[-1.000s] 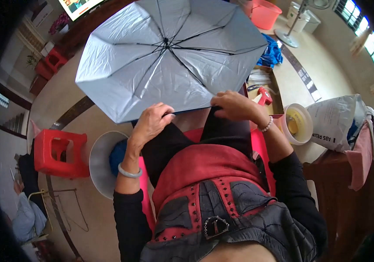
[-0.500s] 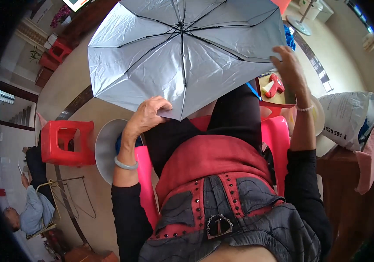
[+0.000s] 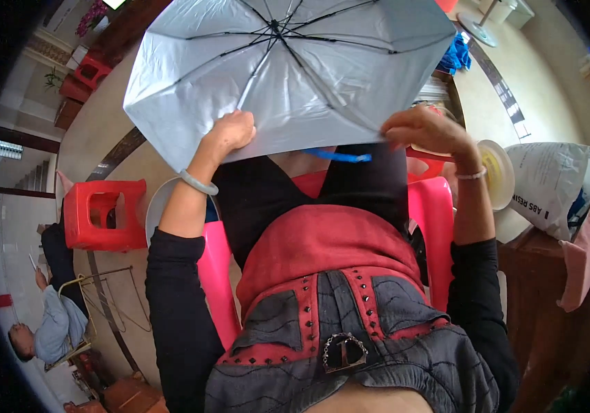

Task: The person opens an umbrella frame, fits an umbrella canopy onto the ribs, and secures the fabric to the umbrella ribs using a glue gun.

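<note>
"What changed?"

"I see the right hand (image 3: 426,129) has come inward, now pinching the near corner of the silver umbrella (image 3: 295,113)."

"And the left hand (image 3: 234,131)?"

"Clamped on the same edge, so both hold it, spread open beyond them."

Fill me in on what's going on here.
Someone seated in a pink chair is handling an open umbrella, its silvery inside and dark ribs turned toward them. The left hand is closed in a fist at a rib, just in from the near edge, apparently gripping it. The right hand is at the canopy's right near corner; whether its fingers pinch the fabric is hard to tell. A blue strap shows below the near edge.
</note>
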Tool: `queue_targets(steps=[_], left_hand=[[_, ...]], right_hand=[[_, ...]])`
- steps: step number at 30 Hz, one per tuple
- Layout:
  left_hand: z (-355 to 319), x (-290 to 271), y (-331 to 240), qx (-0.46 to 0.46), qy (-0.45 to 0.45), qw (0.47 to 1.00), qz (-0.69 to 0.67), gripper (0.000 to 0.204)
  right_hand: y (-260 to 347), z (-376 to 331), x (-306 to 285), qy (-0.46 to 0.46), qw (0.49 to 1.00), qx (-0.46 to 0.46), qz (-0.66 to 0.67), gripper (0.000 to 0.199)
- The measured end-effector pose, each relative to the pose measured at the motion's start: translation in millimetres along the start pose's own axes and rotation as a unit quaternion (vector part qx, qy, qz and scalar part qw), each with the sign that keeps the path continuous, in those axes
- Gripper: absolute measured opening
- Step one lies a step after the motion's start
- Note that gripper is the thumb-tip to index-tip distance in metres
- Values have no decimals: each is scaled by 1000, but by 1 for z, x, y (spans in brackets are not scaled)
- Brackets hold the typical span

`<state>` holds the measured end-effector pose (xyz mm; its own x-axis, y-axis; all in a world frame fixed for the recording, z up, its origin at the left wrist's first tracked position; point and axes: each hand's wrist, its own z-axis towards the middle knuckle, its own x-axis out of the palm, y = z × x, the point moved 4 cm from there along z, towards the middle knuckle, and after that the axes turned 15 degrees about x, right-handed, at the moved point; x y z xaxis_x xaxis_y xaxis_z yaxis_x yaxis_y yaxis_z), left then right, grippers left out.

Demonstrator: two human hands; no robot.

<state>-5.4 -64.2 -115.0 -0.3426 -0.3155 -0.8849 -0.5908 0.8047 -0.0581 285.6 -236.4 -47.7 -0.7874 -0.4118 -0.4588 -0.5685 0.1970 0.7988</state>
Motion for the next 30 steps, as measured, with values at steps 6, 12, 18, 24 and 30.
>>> queue_targets(steps=[6,12,18,24,30], left_hand=[[-31,-47,-105,313,-168,900,-251,28],[-44,-28,-131,331,-254,888,-192,22],[-64,-32,-108,209,-282,928,-127,23],[-79,-19,-59,-33,-221,974,-35,24],[-82,-14,-38,-47,-260,964,15,25]], right_hand=[[37,17,72,118,987,-106,-34,37],[21,22,55,-33,975,-127,-179,30],[-35,6,-24,-348,841,39,-412,22],[-33,-35,-39,-417,861,80,-279,20],[-14,1,6,-269,901,-48,-338,21]])
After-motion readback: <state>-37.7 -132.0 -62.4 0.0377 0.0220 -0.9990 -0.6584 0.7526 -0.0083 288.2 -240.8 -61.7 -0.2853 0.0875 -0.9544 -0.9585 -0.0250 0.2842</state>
